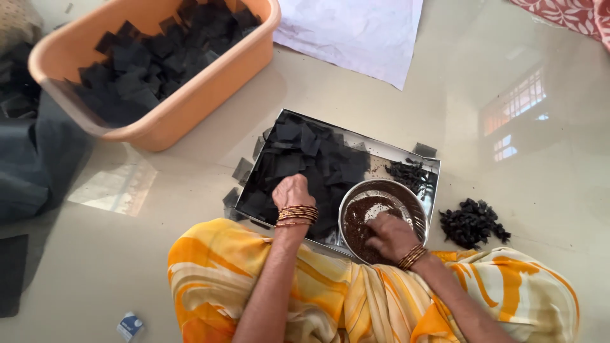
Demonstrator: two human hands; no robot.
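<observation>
nearest the camera, the person's yellow-and-orange draped lap [356, 298] fills the foreground. the right hand [391, 236] is curled, fingers pinching into brown seeds in the round steel bowl [416, 213]. the left hand [292, 190] rests closed on black paper squares [305, 159] in the steel tray [400, 154], whose long axis runs left to right, slightly tilted.

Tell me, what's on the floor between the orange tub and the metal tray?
Mostly bare shiny floor in the head view. A few loose black squares lie beside the metal tray, none reaching the orange tub.
</observation>
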